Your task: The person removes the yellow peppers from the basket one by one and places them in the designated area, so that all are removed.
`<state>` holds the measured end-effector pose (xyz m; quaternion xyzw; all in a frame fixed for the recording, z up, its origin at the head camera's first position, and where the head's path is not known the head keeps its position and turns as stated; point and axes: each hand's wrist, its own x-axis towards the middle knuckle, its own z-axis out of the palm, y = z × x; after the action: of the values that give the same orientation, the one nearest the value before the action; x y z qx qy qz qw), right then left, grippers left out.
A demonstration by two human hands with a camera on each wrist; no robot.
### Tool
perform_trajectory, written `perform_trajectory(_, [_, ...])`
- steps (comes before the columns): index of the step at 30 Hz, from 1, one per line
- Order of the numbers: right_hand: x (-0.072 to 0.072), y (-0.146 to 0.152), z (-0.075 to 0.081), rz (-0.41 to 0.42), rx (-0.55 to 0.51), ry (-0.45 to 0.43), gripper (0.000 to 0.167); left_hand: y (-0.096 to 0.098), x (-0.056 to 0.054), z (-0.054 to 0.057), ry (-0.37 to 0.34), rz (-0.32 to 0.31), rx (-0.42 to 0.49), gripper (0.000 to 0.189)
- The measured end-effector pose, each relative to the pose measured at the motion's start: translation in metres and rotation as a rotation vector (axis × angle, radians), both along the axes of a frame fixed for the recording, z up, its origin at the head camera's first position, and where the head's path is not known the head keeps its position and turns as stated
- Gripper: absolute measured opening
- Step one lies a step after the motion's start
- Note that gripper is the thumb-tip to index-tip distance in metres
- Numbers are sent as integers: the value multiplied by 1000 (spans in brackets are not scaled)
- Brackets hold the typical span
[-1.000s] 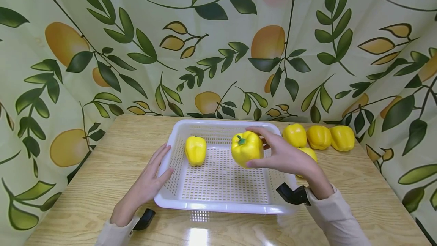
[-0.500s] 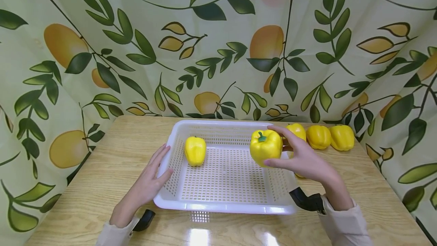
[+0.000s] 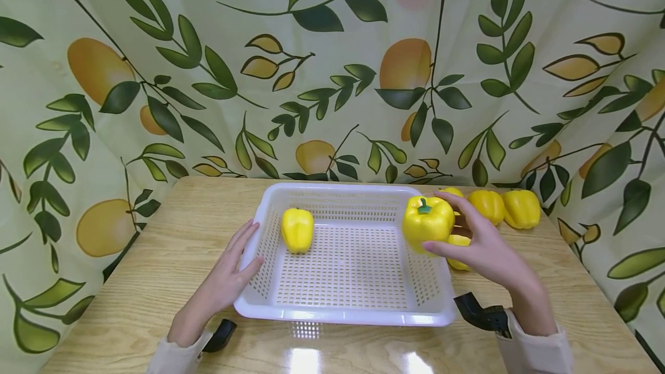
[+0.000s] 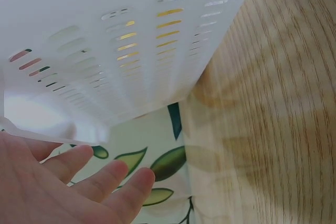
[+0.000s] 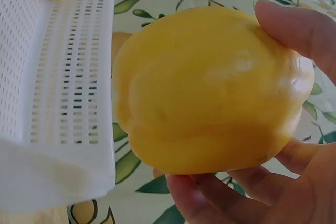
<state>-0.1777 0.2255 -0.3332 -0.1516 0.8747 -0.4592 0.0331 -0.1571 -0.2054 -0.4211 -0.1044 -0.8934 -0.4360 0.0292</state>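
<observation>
My right hand (image 3: 485, 244) grips a yellow bell pepper (image 3: 427, 225) with a green stem, held up over the right rim of a white perforated plastic basket (image 3: 343, 316). In the right wrist view the thumb lies on one side of that pepper (image 5: 210, 93) and the fingers on the other. My left hand (image 3: 225, 276) rests with fairly straight fingers against the basket's left rim. The left wrist view shows those fingers (image 4: 131, 192) beside the slotted basket wall (image 4: 152, 51). A second yellow bell pepper (image 3: 298, 230) sits inside the basket at the left.
Several more yellow bell peppers (image 3: 521, 209) stand on the wooden table (image 3: 550, 287) right of the basket, some partly hidden behind my right hand. A leaf-and-fruit patterned curtain (image 3: 332, 103) hangs behind the table and along its sides. Black wrist mounts (image 3: 480, 311) jut from both sleeves.
My right hand has carried the held bell pepper rightward, from above the basket's inside to its right rim. The left hand, the basket and the pepper in it have stayed put.
</observation>
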Motion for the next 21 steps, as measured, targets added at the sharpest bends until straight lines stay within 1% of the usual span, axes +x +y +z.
perform_trajectory(10, [3,14,-8,-71,9,36,84,0,0,0,4,2,-3,67])
perform_trajectory(15, [4,21,-12,-87,-18,28,85,0,0,0,4,4,0,67])
perform_trajectory(21, [5,33,-18,-122,-35,68,83,0,0,0,3,3,0,67])
